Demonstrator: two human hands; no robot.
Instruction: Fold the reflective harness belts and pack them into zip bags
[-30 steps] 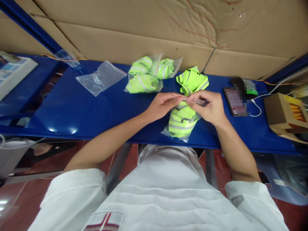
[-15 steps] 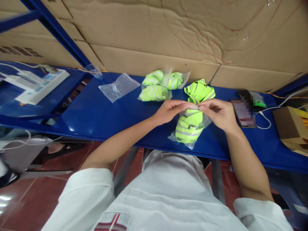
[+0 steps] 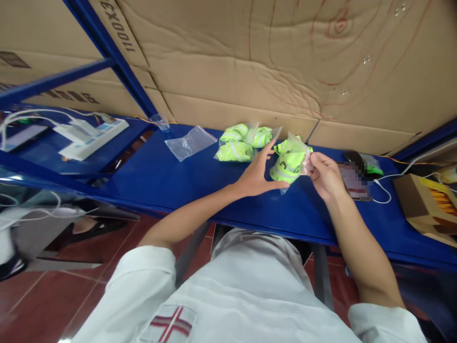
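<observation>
A clear zip bag (image 3: pixel 288 164) with a folded neon-yellow reflective strap inside is raised over the blue table. My right hand (image 3: pixel 324 175) pinches the bag's top edge at its right side. To the left of the bag is my left hand (image 3: pixel 260 174), thumb and fingers spread wide, the thumb tip near the bag's lower part; whether it touches I cannot tell. Behind the held bag, more neon-yellow strap (image 3: pixel 277 148) shows in part. Other filled bags (image 3: pixel 233 151) lie by the cardboard, just beyond my left hand. Further left is a flat clear zip bag (image 3: pixel 191 143).
On the left stands a white power strip (image 3: pixel 94 138) with plugs and cables. A phone (image 3: pixel 353 183) with a white cable lies to the right, near an open cardboard box (image 3: pixel 424 202). Large cardboard sheets (image 3: pixel 228 81) rise behind the blue table (image 3: pixel 171 183).
The filled bag has been lifted and turned, its top edge now toward the right. My left hand has let go of that edge and spread its fingers. The head view has shifted slightly.
</observation>
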